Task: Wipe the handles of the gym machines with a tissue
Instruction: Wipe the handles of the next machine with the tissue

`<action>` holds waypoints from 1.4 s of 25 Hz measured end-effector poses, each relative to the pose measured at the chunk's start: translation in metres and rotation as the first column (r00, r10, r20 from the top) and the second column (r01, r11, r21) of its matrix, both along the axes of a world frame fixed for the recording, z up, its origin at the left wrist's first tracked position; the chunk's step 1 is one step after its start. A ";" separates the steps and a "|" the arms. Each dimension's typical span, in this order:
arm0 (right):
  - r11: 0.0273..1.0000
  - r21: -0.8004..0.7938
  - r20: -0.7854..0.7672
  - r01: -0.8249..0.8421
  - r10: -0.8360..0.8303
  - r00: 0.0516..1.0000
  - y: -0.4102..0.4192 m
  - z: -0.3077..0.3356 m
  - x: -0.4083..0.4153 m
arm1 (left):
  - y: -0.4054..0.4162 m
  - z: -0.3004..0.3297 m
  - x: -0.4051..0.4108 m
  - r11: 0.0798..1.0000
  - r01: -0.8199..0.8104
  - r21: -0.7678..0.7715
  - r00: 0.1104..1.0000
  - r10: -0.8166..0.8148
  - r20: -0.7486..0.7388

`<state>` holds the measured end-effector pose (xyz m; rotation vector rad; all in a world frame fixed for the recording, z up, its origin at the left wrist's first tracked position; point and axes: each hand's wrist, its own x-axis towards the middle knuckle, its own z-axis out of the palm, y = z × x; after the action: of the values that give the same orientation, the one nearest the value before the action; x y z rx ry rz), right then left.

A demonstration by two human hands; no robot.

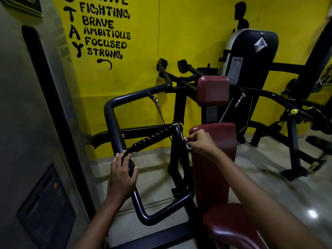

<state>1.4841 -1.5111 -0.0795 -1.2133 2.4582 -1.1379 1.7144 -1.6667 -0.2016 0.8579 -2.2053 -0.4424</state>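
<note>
Both hands gripping: left hand handle bar, right hand tissue.

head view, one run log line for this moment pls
left hand: grips black frame bar | right hand: presses tissue on upright handle | stage: wiping

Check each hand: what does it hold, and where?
Left hand grips the lower end of the machine's handle bar. Right hand pinches a white tissue against the upright bar.
</note>
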 end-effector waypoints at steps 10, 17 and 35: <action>0.989 0.150 0.143 0.008 -0.030 0.989 0.009 0.018 0.011 | 0.000 -0.001 0.000 1.000 -0.004 0.003 1.000 0.004 0.006; 0.985 -0.168 -0.246 0.033 -0.074 0.966 -0.030 0.008 0.018 | -0.001 -0.001 0.001 1.000 0.000 -0.019 1.000 0.000 0.001; 0.950 -0.251 -0.631 -0.184 -0.017 0.776 -0.005 0.004 0.035 | -0.001 -0.004 -0.002 1.000 -0.010 -0.029 0.999 0.009 -0.038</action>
<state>1.5188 -1.5161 -0.0754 -2.0715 2.6851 -1.2700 1.7129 -1.6676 -0.2060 0.8376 -2.1671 -0.4171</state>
